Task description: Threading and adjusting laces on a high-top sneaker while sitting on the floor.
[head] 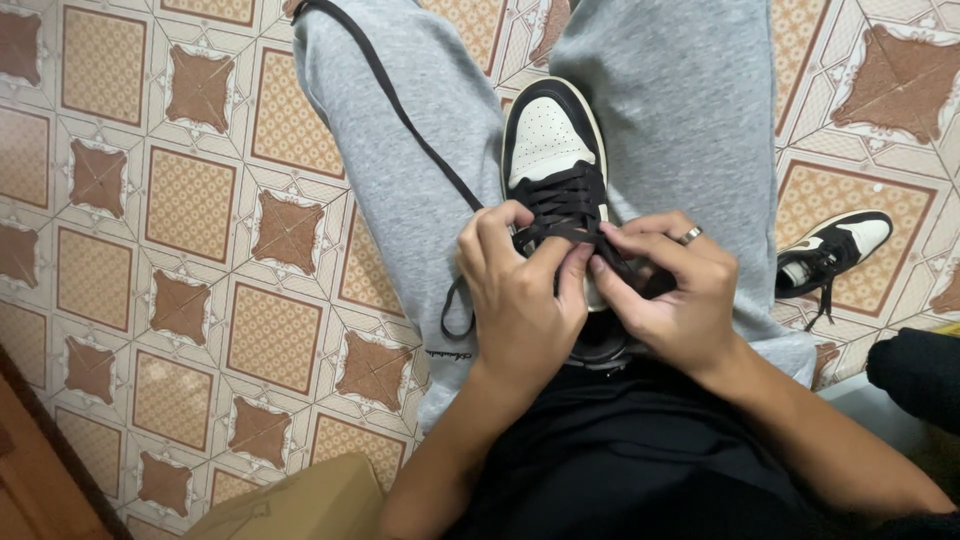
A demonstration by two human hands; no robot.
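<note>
A black and white sneaker (548,140) rests between my grey-trousered legs, toe pointing away from me. My left hand (520,300) pinches the black shoelace (400,110) at the shoe's left eyelets; the lace's long free end runs up over my left leg. My right hand (670,290), with a ring on one finger, grips the lace and the shoe's tongue area from the right. Both hands hide the rear half of the shoe.
The matching second sneaker (835,250) lies on the patterned tile floor (190,200) to the right of my leg. A tan cardboard box (300,505) sits at the bottom left. A dark object (920,370) is at the right edge.
</note>
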